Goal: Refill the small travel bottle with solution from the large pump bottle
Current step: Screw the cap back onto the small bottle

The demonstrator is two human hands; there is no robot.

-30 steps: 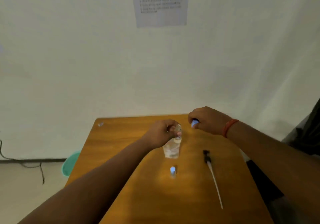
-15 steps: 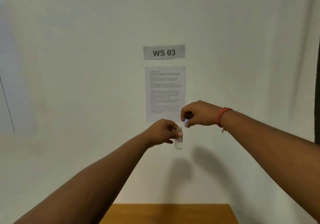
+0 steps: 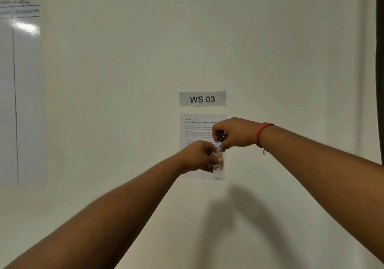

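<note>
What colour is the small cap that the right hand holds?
Light blue cap, pinched by the right hand; seen in the head view.

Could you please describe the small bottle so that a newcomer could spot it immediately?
Below the grey "WS 03" sign on the wall, both hands meet before a printed sheet. The small clear plastic bottle hangs from the left hand; only it has a red-and-white label.

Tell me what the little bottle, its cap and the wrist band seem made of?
Small bottle: clear, probably plastic, since the wall shows through it. Cap: pale blue, opaque, likely plastic; too small to be sure. Wrist band on the right hand: red thread or cord, with a loose end hanging.
</note>
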